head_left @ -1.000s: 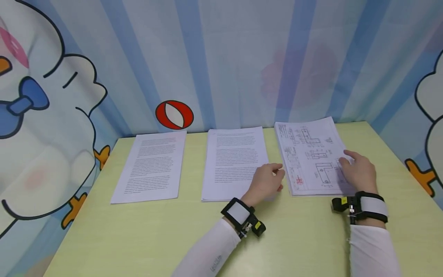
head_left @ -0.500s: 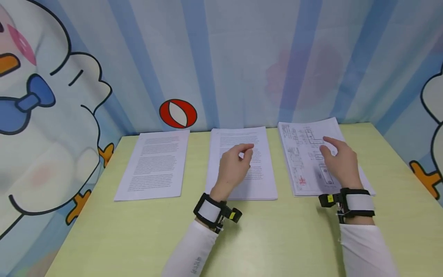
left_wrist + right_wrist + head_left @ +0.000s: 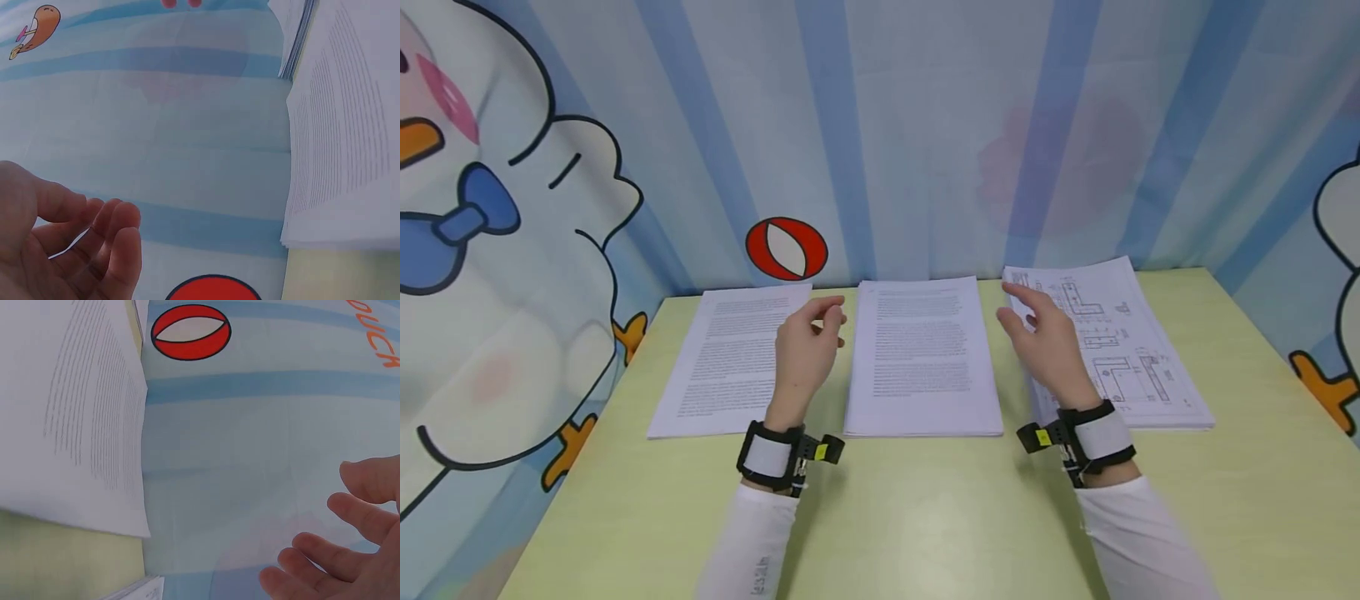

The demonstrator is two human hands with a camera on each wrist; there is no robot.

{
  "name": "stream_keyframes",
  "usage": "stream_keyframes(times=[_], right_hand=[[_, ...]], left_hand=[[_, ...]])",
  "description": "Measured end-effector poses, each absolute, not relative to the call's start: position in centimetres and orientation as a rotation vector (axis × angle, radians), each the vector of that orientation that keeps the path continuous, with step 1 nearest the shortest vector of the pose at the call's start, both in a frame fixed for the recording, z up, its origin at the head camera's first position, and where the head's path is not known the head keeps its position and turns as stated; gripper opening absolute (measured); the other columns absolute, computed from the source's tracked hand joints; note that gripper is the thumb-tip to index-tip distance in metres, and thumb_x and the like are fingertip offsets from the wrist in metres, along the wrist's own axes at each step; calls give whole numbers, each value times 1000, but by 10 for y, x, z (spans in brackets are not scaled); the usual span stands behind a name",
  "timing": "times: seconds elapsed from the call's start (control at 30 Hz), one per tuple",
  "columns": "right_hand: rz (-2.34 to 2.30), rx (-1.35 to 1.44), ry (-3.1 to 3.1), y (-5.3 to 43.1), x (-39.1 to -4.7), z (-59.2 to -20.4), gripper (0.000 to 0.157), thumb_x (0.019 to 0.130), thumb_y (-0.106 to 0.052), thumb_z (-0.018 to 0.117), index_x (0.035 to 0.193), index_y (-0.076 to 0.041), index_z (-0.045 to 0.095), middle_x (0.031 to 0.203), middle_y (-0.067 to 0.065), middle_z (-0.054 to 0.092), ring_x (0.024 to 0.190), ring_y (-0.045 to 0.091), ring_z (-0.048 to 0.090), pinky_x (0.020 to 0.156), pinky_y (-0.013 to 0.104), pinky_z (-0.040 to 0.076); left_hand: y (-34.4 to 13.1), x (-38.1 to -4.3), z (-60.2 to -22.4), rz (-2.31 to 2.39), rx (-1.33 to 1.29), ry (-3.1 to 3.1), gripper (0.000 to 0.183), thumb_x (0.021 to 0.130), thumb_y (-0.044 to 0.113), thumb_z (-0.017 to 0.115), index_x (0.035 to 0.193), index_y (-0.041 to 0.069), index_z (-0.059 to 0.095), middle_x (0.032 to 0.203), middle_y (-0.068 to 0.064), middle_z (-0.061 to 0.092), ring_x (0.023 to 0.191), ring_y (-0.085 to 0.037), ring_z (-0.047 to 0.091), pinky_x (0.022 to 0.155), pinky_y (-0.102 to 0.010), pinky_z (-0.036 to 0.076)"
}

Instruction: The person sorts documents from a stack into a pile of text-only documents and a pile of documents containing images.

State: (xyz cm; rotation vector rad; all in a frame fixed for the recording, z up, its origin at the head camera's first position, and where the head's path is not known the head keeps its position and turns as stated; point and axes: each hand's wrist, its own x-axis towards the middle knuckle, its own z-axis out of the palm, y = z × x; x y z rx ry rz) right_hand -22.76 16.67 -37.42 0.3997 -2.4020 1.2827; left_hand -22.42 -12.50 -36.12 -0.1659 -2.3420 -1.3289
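Three stacks of paper lie in a row at the far side of the table. My left hand (image 3: 805, 350) hovers between the left stack of printed text (image 3: 730, 358) and the middle stack (image 3: 921, 358), its fingers loosely bent and holding nothing. Over the left edge of the right stack, topped with technical drawings (image 3: 1142, 350), is my right hand (image 3: 1048, 346), also holding nothing. In the left wrist view the left fingers (image 3: 125, 250) are apart from the middle stack. The right fingers (image 3: 331, 550) spread in the right wrist view, apart from any paper.
The pale yellow-green table (image 3: 917, 517) meets a striped blue curtain (image 3: 917, 142) at its back edge. A red and white ball (image 3: 786, 248) is printed on the curtain. White wrist straps with small cameras sit on both wrists.
My left hand has moved left, from the middle stack's right edge to the gap beside the left stack. My right hand has moved left across the drawings. The stacks keep their places.
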Motion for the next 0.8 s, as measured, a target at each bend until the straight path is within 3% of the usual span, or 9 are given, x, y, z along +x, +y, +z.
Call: stream_keyframes(times=[0.2,0.53,0.8], right_hand=[[1330,486,-2381,134,-228,-372,41,93,-20,51,131,-5,46,135,19,44,125,30,37,99,49,37],[1434,605,-2430,70,-231,-382,40,94,-23,51,130,-8,47,133,13,47,123,24,40,96,48,40],[1433,695,-2600,29,-232,-397,45,93,-29,52,134,-12,44,136,11,46,125,20,39,100,42,37]], left_hand=[[-163,-229,-375,-1301,-142,-2322,31,94,31,47,114,12,62,88,-4,65,59,-15,57,50,-33,46],[-230,-218,-392,-1001,112,-2434,29,94,25,46,110,9,64,89,-10,67,67,-19,58,54,-32,45],[-315,-258,-477,-776,371,-2537,45,93,49,37,114,18,62,98,-6,64,81,-21,53,61,-36,40]])
